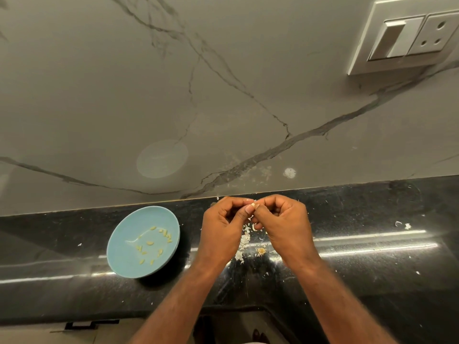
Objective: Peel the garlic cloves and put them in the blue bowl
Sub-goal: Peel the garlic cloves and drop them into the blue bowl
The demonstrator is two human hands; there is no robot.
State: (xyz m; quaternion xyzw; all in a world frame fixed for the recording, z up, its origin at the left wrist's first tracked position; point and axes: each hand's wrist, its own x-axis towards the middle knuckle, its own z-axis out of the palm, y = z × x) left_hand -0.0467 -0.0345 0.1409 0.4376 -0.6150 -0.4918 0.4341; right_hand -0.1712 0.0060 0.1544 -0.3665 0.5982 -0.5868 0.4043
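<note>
**Now mid-peel: clove pinched between both hands, bowl off to the left**

Both hands meet above the back edge of the black counter [360, 269]. The left hand [221, 229] and right hand [285, 224] have their fingers curled in, and the thumbs and fingertips pinch one small garlic clove [252, 206] between them. Only a pale sliver of it shows, so I cannot tell its long axis or how much skin is left on it.

The blue bowl [124, 259] sits on the counter to the left of the hands, just beside the left wrist and well apart from the right hand. It holds a scatter of peeled cloves [149, 243]. Papery skins [244, 240] and a root stub [260, 250] lie directly beneath the hands.

My judgement is that the drop belongs to the left hand, which is nearer. It needs a short sideways carry to the left and toward the person, once the clove is bare.
</note>
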